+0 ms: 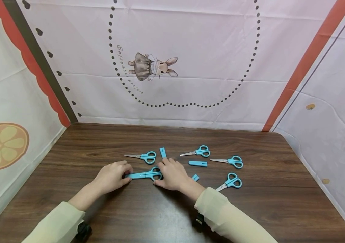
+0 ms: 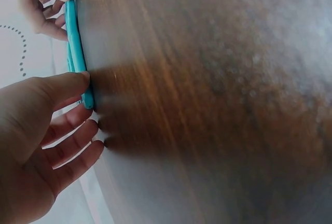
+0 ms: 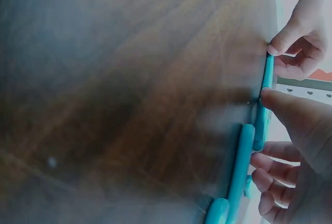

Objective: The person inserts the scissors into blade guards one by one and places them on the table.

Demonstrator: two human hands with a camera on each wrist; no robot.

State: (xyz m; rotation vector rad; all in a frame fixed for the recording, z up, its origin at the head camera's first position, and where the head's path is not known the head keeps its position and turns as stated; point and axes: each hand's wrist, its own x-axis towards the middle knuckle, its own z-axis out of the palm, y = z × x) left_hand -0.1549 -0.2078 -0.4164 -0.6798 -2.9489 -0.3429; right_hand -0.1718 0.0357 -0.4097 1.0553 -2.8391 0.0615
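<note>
A pair of blue-handled scissors [image 1: 150, 174] lies on the table with a blue sheath [image 1: 138, 175] over its blades, pointing left. My left hand [image 1: 111, 177] pinches the sheath's tip end; in the left wrist view the thumb presses its near side, the other fingers spread beyond. At the handle loops, my right hand [image 1: 172, 175] holds the scissors between thumb and fingers. Just beyond the right fingers is a loose blue sheath [image 1: 162, 152], partly covered by them. Another sheath [image 1: 195, 177] shows its end past the right wrist.
Bare-bladed scissors [image 1: 144, 156] lie behind the held pair. To the right are three more pairs: scissors [image 1: 199, 152] at the back, scissors [image 1: 231, 161] further right, and scissors [image 1: 229, 182] near my right sleeve. A blue sheath [image 1: 198, 163] lies among them. Cloth walls [image 1: 209, 67] border the table.
</note>
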